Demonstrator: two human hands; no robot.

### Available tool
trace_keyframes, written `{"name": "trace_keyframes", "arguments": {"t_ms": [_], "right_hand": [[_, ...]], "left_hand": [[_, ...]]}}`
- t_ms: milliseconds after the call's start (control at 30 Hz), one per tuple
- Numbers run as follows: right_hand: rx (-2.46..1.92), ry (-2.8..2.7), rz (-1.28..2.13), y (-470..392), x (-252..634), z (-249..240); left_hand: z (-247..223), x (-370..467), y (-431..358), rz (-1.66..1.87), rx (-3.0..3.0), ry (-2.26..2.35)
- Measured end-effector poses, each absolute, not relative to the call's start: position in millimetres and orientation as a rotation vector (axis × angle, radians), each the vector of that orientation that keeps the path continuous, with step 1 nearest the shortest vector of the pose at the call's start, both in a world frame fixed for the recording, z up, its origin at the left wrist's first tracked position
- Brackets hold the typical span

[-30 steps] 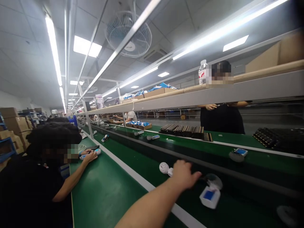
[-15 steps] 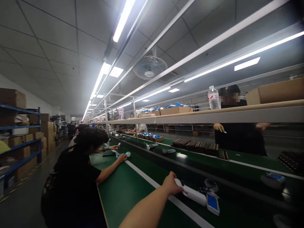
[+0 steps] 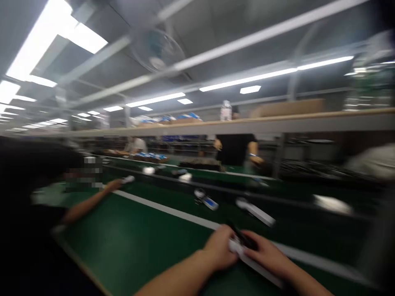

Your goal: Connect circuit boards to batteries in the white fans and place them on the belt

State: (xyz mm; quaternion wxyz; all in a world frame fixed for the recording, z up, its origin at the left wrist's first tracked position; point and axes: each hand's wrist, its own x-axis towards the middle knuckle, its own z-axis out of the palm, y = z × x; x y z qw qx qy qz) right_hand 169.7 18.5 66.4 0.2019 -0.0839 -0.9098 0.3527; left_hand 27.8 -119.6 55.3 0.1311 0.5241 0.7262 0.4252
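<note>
In the head view, my left hand [image 3: 220, 248] is closed around the end of a long white handheld device [image 3: 262, 269], held over the near side of the green bench. My right hand [image 3: 268, 255] comes in from the right, its fingers closed on a dark, elongated piece [image 3: 248, 240] pressed against that device. Motion blur hides whether the dark piece is part of it. Beyond my hands, on the dark belt, lie another white device [image 3: 257, 213] and one with a blue face [image 3: 210, 202].
At the left a co-worker's arm [image 3: 89, 207] reaches over the green bench [image 3: 148, 242] to a small white item. Across the belt stands another person [image 3: 233, 150]. A shelf [image 3: 197, 128] spans above, bearing a bottle [image 3: 226, 111] and a cardboard box [image 3: 286, 108].
My view has swung to the right. My left hand has brought the white device off the belt to the near side, and my right hand has come into view at it.
</note>
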Motion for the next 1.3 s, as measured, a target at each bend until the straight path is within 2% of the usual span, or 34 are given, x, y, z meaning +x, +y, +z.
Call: {"name": "trace_keyframes", "arguments": {"t_ms": [133,233,767,933,1067,1200,1300], "right_hand": [[-0.508,-2.533,0.912,16.5,189.3,63.1],[-0.615,-2.513,0.817,13.9,197.1,46.2],[-0.377,-2.541,0.347,-2.6,211.2,34.0],[-0.238,-2.688,0.519,10.6,227.2,40.2],[-0.195,-2.752,0.856,25.1,240.6,53.9],[-0.287,-2.642,1.223,28.7,244.2,65.8],[-0.448,-2.588,1.283,14.5,239.9,70.8]], "left_hand": [[40.1,19.7,-109.6,1.290,1.734,1.825],[27.9,7.2,-101.1,1.325,1.679,1.764],[44.3,8.1,-109.6,0.893,1.460,1.862],[56.9,19.9,-116.2,0.627,1.400,1.832],[58.5,26.8,-106.0,0.578,1.421,1.822],[57.1,24.9,-92.3,0.575,1.424,1.819],[55.5,22.6,-92.8,0.570,1.405,1.800]]}}
